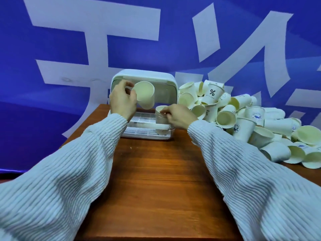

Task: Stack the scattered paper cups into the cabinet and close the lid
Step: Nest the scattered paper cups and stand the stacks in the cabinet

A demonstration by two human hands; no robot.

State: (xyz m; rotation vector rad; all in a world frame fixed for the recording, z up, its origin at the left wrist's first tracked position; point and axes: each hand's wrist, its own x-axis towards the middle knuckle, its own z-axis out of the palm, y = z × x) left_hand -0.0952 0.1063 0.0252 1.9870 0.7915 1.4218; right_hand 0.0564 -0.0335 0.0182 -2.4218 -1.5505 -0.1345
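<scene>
A small white cabinet (pixel 144 79) with rounded corners stands at the far end of a brown wooden desk (pixel 156 171), its lid raised so the front is open and the slatted white tray (pixel 142 117) inside shows. The left hand (pixel 122 100) is up in front of the cabinet's opening, fingers closed on the rim of a tilted paper cup (pixel 145 96) whose pale mouth faces the camera. Just below and right of that cup, the right hand (pixel 178 116) pinches the rim of a second paper cup (pixel 161 117), which stands upright on the tray near the cabinet's right side; whether it is one cup or a short stack cannot be told. Both arms wear ribbed white sleeves (pixel 73 171). To the right of the cabinet, touching or nearly touching its side, a large pile of loose paper cups (pixel 243 119) sprawls over the desk, lying at all angles, some with printed logos, one marked with a percent sign. Behind the cabinet hangs a blue backdrop (pixel 52 49) with large white characters.
</scene>
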